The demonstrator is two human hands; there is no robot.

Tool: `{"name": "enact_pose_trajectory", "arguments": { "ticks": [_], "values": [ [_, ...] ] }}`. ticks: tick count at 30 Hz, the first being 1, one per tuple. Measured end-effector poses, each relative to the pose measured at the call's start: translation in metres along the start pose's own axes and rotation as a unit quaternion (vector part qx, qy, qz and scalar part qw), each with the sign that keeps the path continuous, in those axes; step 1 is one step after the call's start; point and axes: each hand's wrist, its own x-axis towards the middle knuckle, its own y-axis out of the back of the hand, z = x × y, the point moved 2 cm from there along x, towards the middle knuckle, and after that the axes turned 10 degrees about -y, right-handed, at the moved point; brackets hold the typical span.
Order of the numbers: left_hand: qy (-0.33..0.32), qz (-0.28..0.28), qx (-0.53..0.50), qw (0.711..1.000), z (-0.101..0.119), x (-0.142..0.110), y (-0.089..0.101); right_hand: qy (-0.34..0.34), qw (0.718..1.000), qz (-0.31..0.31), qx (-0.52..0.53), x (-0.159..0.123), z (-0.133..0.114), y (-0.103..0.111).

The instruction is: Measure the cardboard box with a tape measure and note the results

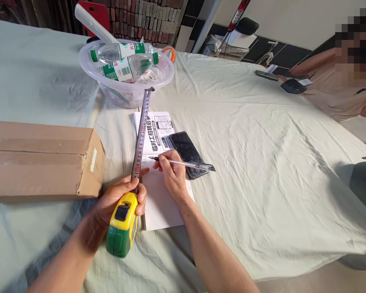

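Observation:
My left hand (117, 199) is closed around a yellow and green tape measure (123, 226). Its blade (142, 130) runs away from me, and its tip rests on the rim of a clear plastic basin (167, 79). My right hand (171, 173) grips a clear pen (183, 163), tip pointing left onto a white sheet of paper (161, 203) beside the blade. A printed flyer (158, 130) lies under the blade, and a black phone (187, 152) lies just right of my right hand.
The basin holds several water bottles (125, 67) with green labels. A long cardboard box (39, 158) lies at the left. A pale cloth (262, 154) covers the table. Another person (338, 81) sits at the far right near two dark devices (293, 86).

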Motion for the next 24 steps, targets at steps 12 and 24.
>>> {"name": "enact_pose_trajectory", "arguments": {
  "ticks": [12, 24],
  "values": [
    [-0.035, -0.054, 0.059, 0.996, -0.001, -0.005, -0.001, 0.043, 0.998, -0.016, 0.039, 0.004, 0.004, -0.004],
    [-0.089, -0.059, 0.124, 0.986, -0.019, -0.011, 0.006, 0.074, 0.997, 0.017, 0.006, -0.009, -0.003, -0.010]
  ]
}}
